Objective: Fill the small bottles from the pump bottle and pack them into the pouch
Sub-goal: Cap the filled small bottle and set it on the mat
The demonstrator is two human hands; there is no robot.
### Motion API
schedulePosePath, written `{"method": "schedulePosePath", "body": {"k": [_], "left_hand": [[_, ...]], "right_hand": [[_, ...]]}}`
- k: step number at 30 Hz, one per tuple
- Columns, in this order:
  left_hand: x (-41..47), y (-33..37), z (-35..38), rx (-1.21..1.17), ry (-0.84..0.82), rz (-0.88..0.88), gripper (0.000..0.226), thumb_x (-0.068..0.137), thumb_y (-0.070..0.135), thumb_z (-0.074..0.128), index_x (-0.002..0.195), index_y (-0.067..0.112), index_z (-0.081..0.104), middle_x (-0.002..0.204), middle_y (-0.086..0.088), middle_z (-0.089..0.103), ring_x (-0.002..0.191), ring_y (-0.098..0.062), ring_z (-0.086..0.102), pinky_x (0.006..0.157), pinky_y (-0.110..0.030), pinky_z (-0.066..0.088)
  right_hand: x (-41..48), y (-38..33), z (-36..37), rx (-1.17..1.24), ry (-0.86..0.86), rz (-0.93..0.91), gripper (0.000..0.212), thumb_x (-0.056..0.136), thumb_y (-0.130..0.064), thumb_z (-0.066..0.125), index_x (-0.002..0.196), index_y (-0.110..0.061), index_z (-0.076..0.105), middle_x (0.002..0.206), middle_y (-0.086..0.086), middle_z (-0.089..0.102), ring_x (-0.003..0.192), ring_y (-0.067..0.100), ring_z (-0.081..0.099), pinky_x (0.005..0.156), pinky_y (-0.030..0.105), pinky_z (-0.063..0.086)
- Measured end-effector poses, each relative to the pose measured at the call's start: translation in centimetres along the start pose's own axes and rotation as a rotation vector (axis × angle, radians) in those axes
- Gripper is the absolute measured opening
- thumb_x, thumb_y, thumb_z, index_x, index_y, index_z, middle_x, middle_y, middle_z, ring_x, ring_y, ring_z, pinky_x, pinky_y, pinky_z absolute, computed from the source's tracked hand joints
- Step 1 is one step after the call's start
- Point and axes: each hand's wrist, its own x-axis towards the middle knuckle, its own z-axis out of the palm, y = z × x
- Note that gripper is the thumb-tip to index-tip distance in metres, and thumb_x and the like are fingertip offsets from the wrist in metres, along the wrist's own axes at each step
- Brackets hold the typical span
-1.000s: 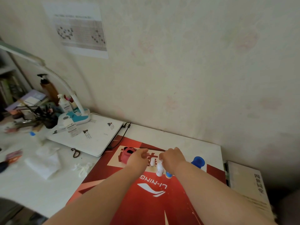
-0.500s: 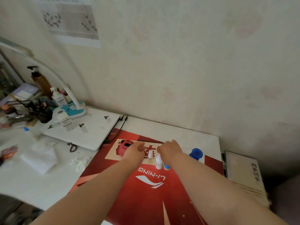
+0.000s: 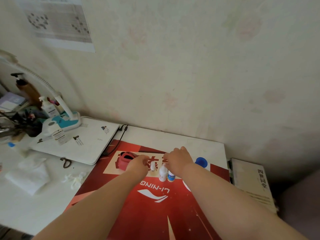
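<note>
Since a second ago the two hands have barely shifted; they stay on either side of the bottles. Nearest lies one red sheet on the desk, with "LI-NING" in white, upside down. On it, toward twelve o'clock, stand three small bottles, upright in a row: two white, one with a blue label. The left hand is at their nine o'clock and the right hand at their one o'clock. Both have curled fingers, but I cannot tell whether either grip is clamped on anything. One red pouch lies at the left hand's nine o'clock, just beside it. One blue cap sits at three o'clock of the right hand. One book with Chinese characters lies farther right. Far at ten o'clock stand two pump bottles, one brown and one white.
</note>
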Motion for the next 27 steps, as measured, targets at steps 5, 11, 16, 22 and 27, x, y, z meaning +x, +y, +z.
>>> {"method": "schedulePosePath", "body": {"k": [5, 11, 16, 22, 27], "left_hand": [[1.1, 0.5, 0.8, 0.132, -0.026, 0.051, 0.053, 0.088, -0.002, 0.045, 0.136, 0.021, 0.045, 0.135, 0.000, 0.053, 0.118, -0.016, 0.054, 0.087, -0.022, 0.050], [2.3, 1.4, 2.0, 0.304, -0.059, 0.100, 0.059, 0.087, -0.008, 0.045, 0.136, 0.026, 0.045, 0.135, 0.000, 0.051, 0.105, -0.015, 0.060, 0.077, -0.019, 0.049], [3.9, 1.5, 2.1, 0.477, -0.168, 0.108, 0.065, 0.083, -0.008, 0.049, 0.138, 0.025, 0.042, 0.138, 0.000, 0.048, 0.117, -0.017, 0.054, 0.094, -0.025, 0.048], [5.2, 1.4, 2.6, 0.670, -0.261, 0.110, 0.061, 0.087, -0.002, 0.050, 0.141, 0.023, 0.037, 0.142, -0.004, 0.041, 0.123, -0.021, 0.050, 0.097, -0.028, 0.046], [5.9, 1.7, 2.9, 0.736, -0.346, 0.074, 0.059, 0.087, 0.000, 0.053, 0.140, 0.019, 0.037, 0.138, -0.007, 0.045, 0.120, -0.023, 0.052, 0.097, -0.030, 0.047]], "right_hand": [[-0.5, 0.9, -0.5, 0.091, 0.075, 0.026, 0.034, 0.099, -0.036, 0.037, 0.127, -0.022, 0.051, 0.112, 0.004, 0.064, 0.107, 0.021, 0.051, 0.093, 0.034, 0.030], [-0.8, 1.6, -1.4, 0.157, 0.096, 0.060, 0.036, 0.099, -0.038, 0.036, 0.128, -0.022, 0.052, 0.111, 0.005, 0.065, 0.108, 0.023, 0.051, 0.098, 0.037, 0.030], [-0.5, 2.0, -1.3, 0.173, 0.106, 0.085, 0.035, 0.099, -0.039, 0.037, 0.127, -0.024, 0.052, 0.113, 0.003, 0.065, 0.108, 0.023, 0.052, 0.097, 0.037, 0.031], [-0.5, 2.2, -1.2, 0.210, 0.101, 0.097, 0.037, 0.099, -0.040, 0.037, 0.129, -0.024, 0.051, 0.116, 0.002, 0.065, 0.110, 0.022, 0.052, 0.099, 0.038, 0.032], [-0.5, 2.3, -1.1, 0.232, 0.102, 0.105, 0.037, 0.099, -0.040, 0.038, 0.130, -0.024, 0.051, 0.116, 0.001, 0.065, 0.110, 0.022, 0.052, 0.098, 0.038, 0.032]]}}
